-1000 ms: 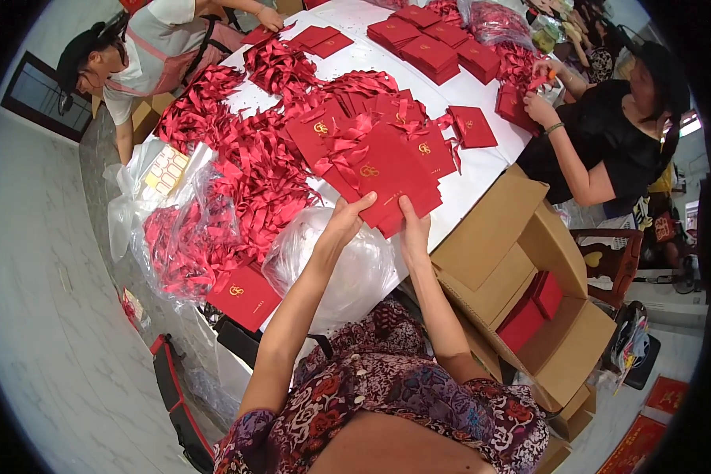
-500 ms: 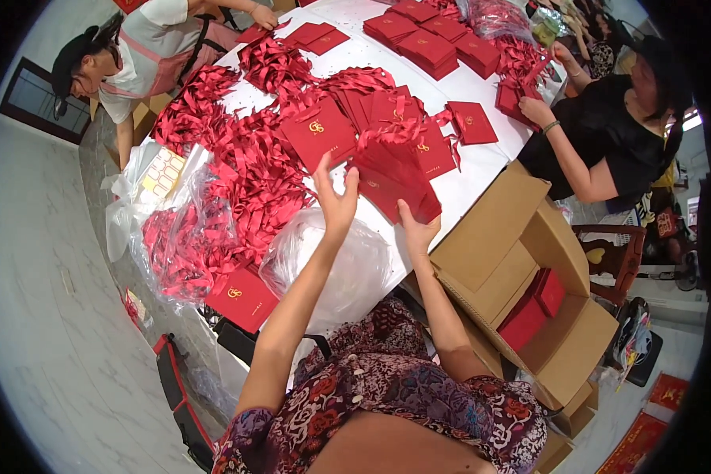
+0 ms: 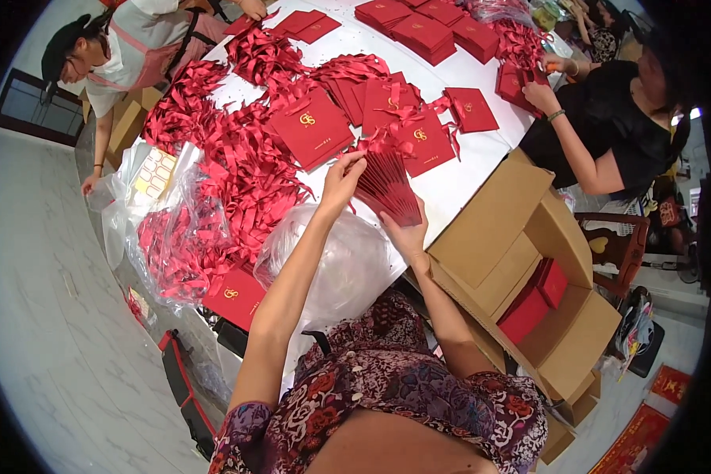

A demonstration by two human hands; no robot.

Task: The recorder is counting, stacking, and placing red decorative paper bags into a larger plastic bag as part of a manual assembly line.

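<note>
Flat rectangular red paper bags (image 3: 389, 195), best held evenly fanned by right fingers (image 3: 391, 227) clamped low, left fingers (image 3: 353, 163) at the upper edge, grip unclear.

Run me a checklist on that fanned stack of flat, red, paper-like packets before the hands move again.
1. Right hand supports the lower end of the fanned stack of flat, red, paper-like packets: ok.
2. Left hand at the stack's upper left edge: ok; firmness of its pinch: cannot tell.
3. Edges squared: not ok, spread like a fan.
4. Shiny red ribbons at the upper end lying neatly: not ok, bunched loosely.
5. Brown cardboard box at the right open: ok, flaps folded out.
6. Exact packet count: cannot tell.
</note>
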